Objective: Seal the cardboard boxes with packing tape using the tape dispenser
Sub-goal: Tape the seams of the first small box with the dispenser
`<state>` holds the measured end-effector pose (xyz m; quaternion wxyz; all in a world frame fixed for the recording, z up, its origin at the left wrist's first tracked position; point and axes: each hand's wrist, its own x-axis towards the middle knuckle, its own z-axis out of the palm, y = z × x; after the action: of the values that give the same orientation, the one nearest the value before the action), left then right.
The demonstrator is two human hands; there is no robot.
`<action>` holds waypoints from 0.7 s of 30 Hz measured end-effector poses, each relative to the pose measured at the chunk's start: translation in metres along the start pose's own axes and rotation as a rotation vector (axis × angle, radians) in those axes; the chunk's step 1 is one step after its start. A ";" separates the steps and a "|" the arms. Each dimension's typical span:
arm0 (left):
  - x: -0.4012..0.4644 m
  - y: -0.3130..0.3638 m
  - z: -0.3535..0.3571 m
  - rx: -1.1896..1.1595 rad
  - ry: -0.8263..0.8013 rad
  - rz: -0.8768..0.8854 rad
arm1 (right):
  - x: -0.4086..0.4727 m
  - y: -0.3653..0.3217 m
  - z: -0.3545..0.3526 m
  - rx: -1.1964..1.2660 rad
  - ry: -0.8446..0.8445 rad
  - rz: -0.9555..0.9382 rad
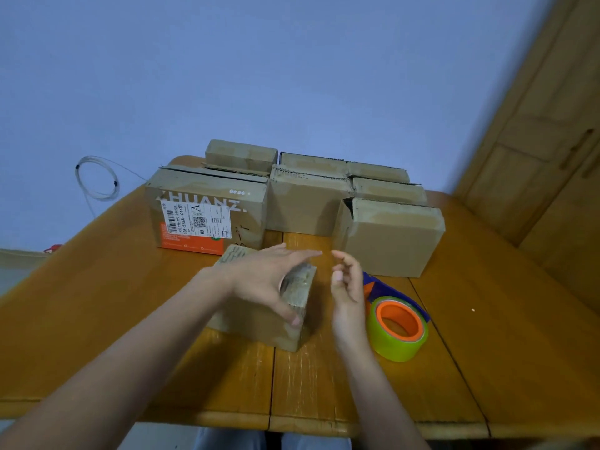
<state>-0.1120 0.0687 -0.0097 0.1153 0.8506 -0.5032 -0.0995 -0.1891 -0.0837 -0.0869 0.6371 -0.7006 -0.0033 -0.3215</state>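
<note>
Small brown cardboard box point(259, 323) sits near the front-middle of the orange-brown wooden bench point(487, 352). Left hand point(269, 280) lies on top of it, fingers straight and spread, thumb down the near right corner. Right hand point(347, 290) hangs just right of the box, apart from it, fingers loosely curled, holding nothing. Blue-and-orange tape dispenser with a yellow-green tape roll point(397, 326) lies on the bench just right of the right hand, untouched. Row of larger brown cardboard boxes point(389, 238) stands behind; the left one carries a white-and-orange shipping label point(194, 225).
</note>
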 end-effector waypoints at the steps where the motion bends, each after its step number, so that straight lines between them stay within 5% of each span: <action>1: -0.002 0.000 -0.002 0.063 -0.020 0.023 | 0.007 -0.005 -0.005 -0.011 0.024 -0.025; 6: -0.017 0.000 -0.015 0.213 0.009 0.061 | 0.026 -0.021 -0.024 -0.109 -0.033 -0.059; 13: -0.048 0.014 0.015 0.133 0.408 -0.319 | 0.027 -0.026 -0.013 -0.448 -0.416 -0.261; 16: -0.049 0.016 0.034 0.085 0.397 -0.352 | 0.021 -0.026 -0.008 -0.553 -0.570 -0.196; 21: -0.049 0.010 0.030 -0.127 0.220 -0.213 | 0.005 -0.040 -0.017 -0.674 -0.473 -0.237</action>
<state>-0.1517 0.1039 -0.0324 0.2117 0.8960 -0.3871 -0.0491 -0.2095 -0.0932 -0.0492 0.3127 -0.9188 -0.1244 -0.2063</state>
